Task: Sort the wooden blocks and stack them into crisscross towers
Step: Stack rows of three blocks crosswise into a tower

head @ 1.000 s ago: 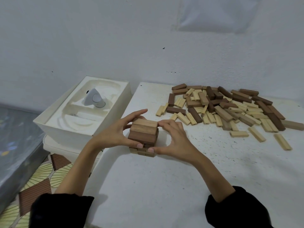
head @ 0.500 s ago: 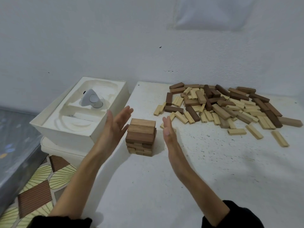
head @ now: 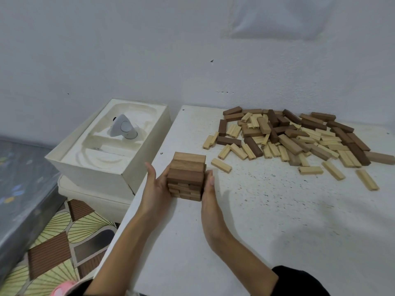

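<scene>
Both hands have closed back in from half a second ago: the left hand (head: 155, 185) and right hand (head: 210, 190), fingers straight, press flat against opposite sides of the brown tower (head: 186, 178) near the surface's (head: 256, 231) left edge, likely squaring its layers. Loose blocks (head: 299, 137) wait well apart. No writing is legible anywhere.

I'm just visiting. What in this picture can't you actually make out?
All in the head view:
- The side faces of the tower, covered by the left hand and right hand pressed flat against them.
- Blocks low in the loose pile, buried under others, so there is no full count.
- The grey gadget in the white box, too small to identify.
- A pink thing, cut off by the bottom edge.
</scene>
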`<state>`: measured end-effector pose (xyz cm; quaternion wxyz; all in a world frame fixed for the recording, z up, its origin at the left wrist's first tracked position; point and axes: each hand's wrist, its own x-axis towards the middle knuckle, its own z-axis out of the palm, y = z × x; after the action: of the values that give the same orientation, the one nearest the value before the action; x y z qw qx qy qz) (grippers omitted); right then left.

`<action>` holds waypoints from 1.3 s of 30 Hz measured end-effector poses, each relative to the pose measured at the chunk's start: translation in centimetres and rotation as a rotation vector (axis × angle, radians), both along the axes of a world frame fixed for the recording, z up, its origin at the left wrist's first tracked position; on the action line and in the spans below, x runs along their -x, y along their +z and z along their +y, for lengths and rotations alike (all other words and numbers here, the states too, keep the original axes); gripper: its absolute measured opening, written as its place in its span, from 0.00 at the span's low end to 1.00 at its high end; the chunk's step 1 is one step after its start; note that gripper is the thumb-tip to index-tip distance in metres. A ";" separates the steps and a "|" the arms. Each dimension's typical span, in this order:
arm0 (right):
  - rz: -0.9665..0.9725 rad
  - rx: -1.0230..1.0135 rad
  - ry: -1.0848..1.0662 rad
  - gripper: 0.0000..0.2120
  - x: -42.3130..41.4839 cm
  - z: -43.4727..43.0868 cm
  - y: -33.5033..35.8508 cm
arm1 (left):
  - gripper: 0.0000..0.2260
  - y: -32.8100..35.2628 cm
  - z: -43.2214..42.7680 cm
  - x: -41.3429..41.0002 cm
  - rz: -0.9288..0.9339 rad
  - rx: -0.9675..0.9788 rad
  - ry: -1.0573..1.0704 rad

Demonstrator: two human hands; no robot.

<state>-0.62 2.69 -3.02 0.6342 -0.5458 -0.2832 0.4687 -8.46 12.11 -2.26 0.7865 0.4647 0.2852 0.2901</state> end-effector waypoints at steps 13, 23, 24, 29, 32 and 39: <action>0.016 0.036 0.011 0.45 0.0 0.3 -0.5 | 0.37 -0.6 1.0 0.9 -0.032 -0.031 -0.134; -0.548 0.022 0.029 0.32 -8.1 -0.9 0.8 | 0.52 0.5 6.3 3.3 0.230 -0.392 -0.570; -0.611 0.052 0.069 0.36 -8.3 -0.7 0.9 | 0.50 0.5 6.5 3.2 0.240 -0.400 -0.577; -0.858 0.182 0.213 0.51 -7.8 -0.2 0.7 | 0.45 0.6 6.3 2.8 0.280 -0.491 -0.571; -0.800 0.135 0.197 0.51 -7.9 0.0 0.7 | 0.47 0.4 6.0 2.4 0.283 -0.526 -0.526; -0.731 0.054 0.151 0.51 -7.2 0.4 0.4 | 0.48 0.6 5.7 2.1 0.299 -0.529 -0.433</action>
<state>6.54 3.09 -2.63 0.4403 -0.6711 -0.5182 0.2955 -10.56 17.80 -1.71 0.6320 0.7387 0.2072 0.1096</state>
